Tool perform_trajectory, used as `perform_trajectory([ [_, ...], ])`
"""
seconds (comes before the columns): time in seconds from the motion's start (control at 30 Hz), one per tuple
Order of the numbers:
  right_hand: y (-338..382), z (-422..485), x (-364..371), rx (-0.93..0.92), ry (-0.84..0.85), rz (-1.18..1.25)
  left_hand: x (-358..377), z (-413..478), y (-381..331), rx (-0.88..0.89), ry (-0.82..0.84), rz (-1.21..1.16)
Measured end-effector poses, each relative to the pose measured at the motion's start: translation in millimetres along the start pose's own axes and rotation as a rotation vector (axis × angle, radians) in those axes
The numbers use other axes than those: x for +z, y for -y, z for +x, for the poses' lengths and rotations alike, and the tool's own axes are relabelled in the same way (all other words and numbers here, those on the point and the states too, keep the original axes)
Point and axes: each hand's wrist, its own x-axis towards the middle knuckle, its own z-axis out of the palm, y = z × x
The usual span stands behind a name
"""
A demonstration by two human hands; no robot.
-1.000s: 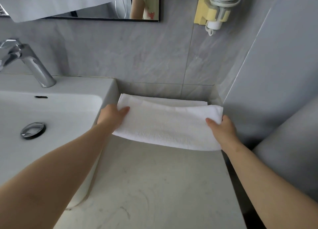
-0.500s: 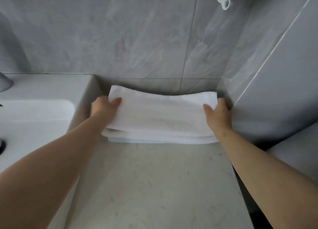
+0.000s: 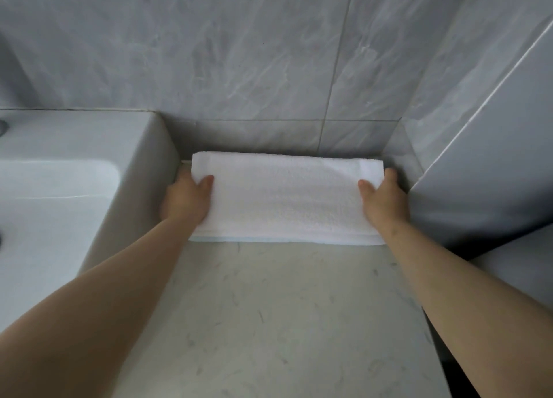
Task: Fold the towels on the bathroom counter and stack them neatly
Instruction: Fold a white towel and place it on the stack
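Observation:
A folded white towel (image 3: 284, 200) lies on top of a low stack of folded white towels at the back of the marble counter (image 3: 275, 314), against the grey tiled wall. Only thin front edges of the lower towels show beneath it. My left hand (image 3: 187, 198) grips the top towel's left end, thumb on top and fingers hidden underneath. At the right end my right hand (image 3: 383, 200) holds it the same way, thumb on top.
A white basin (image 3: 51, 200) rises just left of the stack, its side wall close to my left hand. A grey tiled side wall (image 3: 478, 146) and a ledge hem in the right end. The counter's right edge drops off near my right forearm.
Both hands carried the folded towel back and down onto the stack. It now lies flat and squared with the towels below. The view tilted down, so faucet and mirror left the frame.

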Motion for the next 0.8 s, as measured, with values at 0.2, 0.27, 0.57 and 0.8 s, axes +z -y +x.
perform_trajectory([
  [0.2,1.2,-4.5,8.2,-0.186,-0.135,-0.225,7.2,-6.7,2.1,0.125,-0.16,0.134],
  [0.27,0.1,-3.5,11.2,-0.35,-0.191,-0.428,8.3,-4.2,6.0,0.29,-0.202,0.214],
  [0.57,-3.8,9.1,13.3,-0.373,0.008,-0.636,13.0,18.5,6.9,0.459,0.057,0.364],
  [0.8,0.6,10.2,10.4,-0.229,0.2,-0.623,12.6,18.3,2.6,0.401,0.171,0.481],
])
